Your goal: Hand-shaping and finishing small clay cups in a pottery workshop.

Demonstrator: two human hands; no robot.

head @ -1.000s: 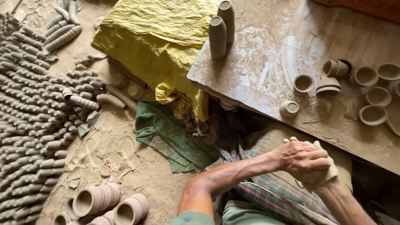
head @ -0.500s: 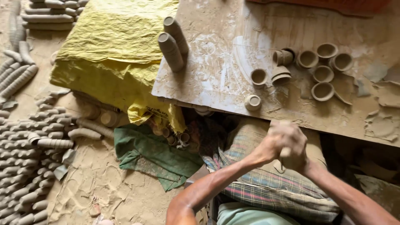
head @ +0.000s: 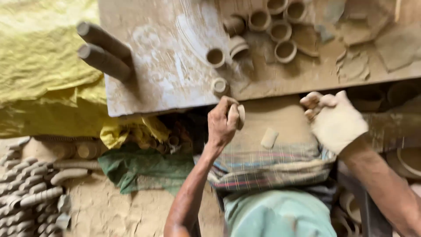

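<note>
inside left hand (head: 222, 123) grip: clay piece (head: 240, 116), right hand (head: 335, 120) apart.

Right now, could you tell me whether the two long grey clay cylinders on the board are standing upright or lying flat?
Upright. The two long grey clay cylinders stand on end on the clay-smeared wooden board, round tops facing the head camera.

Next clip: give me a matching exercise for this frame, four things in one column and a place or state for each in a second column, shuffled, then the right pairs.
Things:
1. left hand
2. right hand
3. two clay cylinders
4. green cloth

Places or states:
A. lying on the dusty ground below the board's edge
B. closed around a small clay piece
C. coated in pale clay, holding nothing
D. standing on the board near its left end

Pairs: 1-B, 2-C, 3-D, 4-A
</note>
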